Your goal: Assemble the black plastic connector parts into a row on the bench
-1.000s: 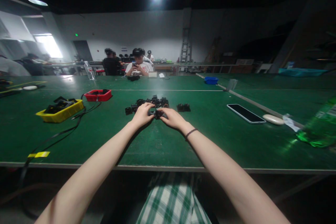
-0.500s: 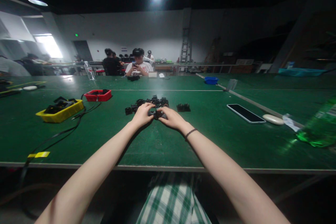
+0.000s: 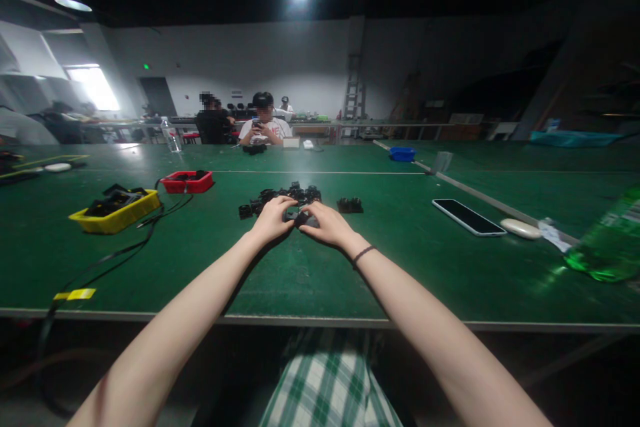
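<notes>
My left hand (image 3: 274,219) and my right hand (image 3: 324,223) meet over the green table (image 3: 310,287), both with curled fingers. Between their fingertips they grip a small black plastic part (image 3: 301,219), mostly covered by the fingers, so its exact kind cannot be made out. Just beyond the hands lies a heap of similar black parts (image 3: 296,192). One such part (image 3: 245,211) sits at the heap's left end. To the right of my right hand stands a short row of black parts (image 3: 349,205), apart from the heap.
On the left are a yellow bin (image 3: 117,216) and a red bin (image 3: 200,185) holding black parts, with black cables (image 3: 150,230) beside them. A phone (image 3: 468,217), a white oval object (image 3: 520,228) and a green bottle (image 3: 607,240) lie right. A person (image 3: 264,127) sits opposite.
Both hands stay at nearly the same spot. The black part between the fingertips has turned slightly, and the right fingers have shifted a little toward the left hand.
</notes>
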`<state>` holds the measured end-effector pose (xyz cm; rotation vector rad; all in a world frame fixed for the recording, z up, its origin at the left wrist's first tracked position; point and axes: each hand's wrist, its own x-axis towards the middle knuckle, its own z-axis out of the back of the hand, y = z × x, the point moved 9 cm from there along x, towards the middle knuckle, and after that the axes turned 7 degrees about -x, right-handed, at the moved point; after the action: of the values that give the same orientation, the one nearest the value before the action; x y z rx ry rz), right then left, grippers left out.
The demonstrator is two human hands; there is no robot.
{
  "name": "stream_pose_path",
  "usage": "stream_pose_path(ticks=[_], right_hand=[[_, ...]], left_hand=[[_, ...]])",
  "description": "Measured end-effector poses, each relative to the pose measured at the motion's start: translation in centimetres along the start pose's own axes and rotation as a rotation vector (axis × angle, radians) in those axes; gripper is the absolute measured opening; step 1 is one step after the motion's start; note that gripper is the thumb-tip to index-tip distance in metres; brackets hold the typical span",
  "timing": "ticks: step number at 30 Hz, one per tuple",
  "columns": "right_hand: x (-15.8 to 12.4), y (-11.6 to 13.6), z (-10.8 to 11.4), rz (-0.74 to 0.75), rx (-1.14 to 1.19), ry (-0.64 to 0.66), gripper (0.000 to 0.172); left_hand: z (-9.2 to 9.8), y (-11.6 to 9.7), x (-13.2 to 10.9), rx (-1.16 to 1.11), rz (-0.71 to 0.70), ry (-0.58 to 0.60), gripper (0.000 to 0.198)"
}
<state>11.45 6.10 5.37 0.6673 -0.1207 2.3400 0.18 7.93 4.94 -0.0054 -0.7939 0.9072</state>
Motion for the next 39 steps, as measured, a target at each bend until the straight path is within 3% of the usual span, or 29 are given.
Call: stream_pose_path(ticks=[39], right_hand=[[0.0, -0.3, 0.4, -0.032, 0.013, -0.031, 0.029]], left_hand=[[0.3, -1.8, 0.0, -0.081, -0.077, 0.033, 0.064]])
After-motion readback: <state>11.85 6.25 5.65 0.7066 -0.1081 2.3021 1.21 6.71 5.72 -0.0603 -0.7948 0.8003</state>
